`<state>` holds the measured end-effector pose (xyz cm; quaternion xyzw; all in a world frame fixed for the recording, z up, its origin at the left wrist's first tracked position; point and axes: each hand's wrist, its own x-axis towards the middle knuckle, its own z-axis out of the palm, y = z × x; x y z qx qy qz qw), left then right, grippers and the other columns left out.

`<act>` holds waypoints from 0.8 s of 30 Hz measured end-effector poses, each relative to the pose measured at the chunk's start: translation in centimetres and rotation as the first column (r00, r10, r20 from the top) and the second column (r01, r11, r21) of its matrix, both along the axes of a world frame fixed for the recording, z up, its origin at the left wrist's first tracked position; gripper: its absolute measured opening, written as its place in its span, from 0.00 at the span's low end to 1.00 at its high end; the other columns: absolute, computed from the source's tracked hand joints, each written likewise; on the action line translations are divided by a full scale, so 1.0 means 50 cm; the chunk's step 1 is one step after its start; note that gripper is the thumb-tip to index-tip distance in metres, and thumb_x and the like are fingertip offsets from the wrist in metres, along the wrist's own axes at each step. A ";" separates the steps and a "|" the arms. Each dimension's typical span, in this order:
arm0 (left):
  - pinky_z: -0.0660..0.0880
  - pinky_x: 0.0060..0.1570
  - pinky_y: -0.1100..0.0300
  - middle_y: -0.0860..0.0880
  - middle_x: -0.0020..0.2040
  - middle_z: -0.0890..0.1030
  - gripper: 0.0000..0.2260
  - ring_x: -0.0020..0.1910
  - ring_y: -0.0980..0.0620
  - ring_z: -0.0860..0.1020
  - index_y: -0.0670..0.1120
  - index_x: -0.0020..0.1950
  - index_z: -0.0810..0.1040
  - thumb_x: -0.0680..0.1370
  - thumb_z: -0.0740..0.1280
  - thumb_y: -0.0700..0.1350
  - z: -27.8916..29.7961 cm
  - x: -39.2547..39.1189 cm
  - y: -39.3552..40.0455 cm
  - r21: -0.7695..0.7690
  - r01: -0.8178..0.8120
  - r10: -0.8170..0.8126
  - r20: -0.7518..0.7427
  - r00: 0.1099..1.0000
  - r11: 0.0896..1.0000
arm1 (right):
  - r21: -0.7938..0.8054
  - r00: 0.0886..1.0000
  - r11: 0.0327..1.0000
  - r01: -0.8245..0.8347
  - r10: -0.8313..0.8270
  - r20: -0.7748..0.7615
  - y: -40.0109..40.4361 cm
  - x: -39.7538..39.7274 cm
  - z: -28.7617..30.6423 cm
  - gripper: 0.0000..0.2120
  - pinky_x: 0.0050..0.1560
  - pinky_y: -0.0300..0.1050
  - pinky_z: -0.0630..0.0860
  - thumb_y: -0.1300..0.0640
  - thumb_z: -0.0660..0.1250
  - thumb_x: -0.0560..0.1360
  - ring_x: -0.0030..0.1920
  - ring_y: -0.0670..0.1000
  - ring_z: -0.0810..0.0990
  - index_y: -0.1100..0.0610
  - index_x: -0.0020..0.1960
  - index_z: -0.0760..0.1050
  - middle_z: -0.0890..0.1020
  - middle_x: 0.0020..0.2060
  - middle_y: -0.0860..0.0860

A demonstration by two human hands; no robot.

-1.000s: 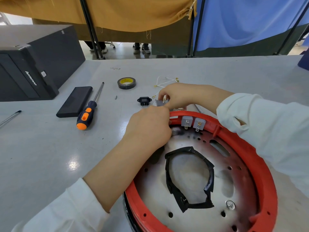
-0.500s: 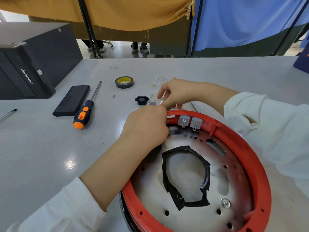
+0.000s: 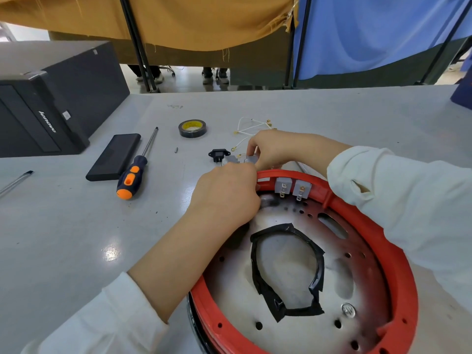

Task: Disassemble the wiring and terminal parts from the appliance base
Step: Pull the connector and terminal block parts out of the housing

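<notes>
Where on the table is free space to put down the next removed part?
Free: the bare table below the screwdriver, left of the red base. Crowded: between the tape roll, the black socket and the loose wires.

— Where are the hands?
— Both meet at the far edge of the red ring [image 3: 398,264]. The left hand [image 3: 226,194] lies knuckles-up, fingers curled under, grip hidden.
— And the right hand [image 3: 274,146]?
— Just beyond, its fingers [image 3: 251,149] bent down, seemingly pinching a small grey part [image 3: 251,159].
</notes>
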<state>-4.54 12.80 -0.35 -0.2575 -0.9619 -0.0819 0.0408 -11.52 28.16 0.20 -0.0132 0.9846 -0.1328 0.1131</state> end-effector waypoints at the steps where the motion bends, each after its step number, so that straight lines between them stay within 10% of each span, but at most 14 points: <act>1: 0.62 0.37 0.56 0.44 0.49 0.74 0.09 0.40 0.45 0.66 0.47 0.56 0.72 0.78 0.61 0.46 0.000 0.000 0.000 0.003 0.001 -0.002 0.002 1.000 1.000 | -0.018 1.000 1.000 0.001 -0.001 0.007 0.001 0.000 0.000 0.17 0.25 0.33 0.69 0.54 0.72 0.71 0.29 0.46 0.77 0.56 0.59 0.75 0.79 0.46 0.51; 13: 0.63 0.38 0.56 0.43 0.51 0.76 0.07 0.40 0.45 0.68 0.47 0.55 0.72 0.78 0.60 0.44 -0.001 -0.005 -0.001 0.038 -0.018 0.016 0.047 0.999 0.999 | -0.156 0.960 0.986 0.056 -0.096 -0.264 0.000 0.096 0.039 0.10 0.45 0.42 0.76 0.51 0.65 0.76 0.47 0.50 0.79 0.54 0.54 0.78 0.79 0.50 0.50; 24: 0.66 0.41 0.55 0.42 0.56 0.77 0.11 0.53 0.40 0.76 0.44 0.62 0.69 0.80 0.60 0.43 0.005 0.019 -0.021 -0.030 -0.116 0.117 0.055 0.992 0.993 | -0.244 0.987 0.969 -0.020 -0.020 -0.160 0.007 0.242 0.046 0.13 0.47 0.31 0.70 0.56 0.63 0.78 0.46 0.44 0.77 0.52 0.61 0.75 0.79 0.52 0.46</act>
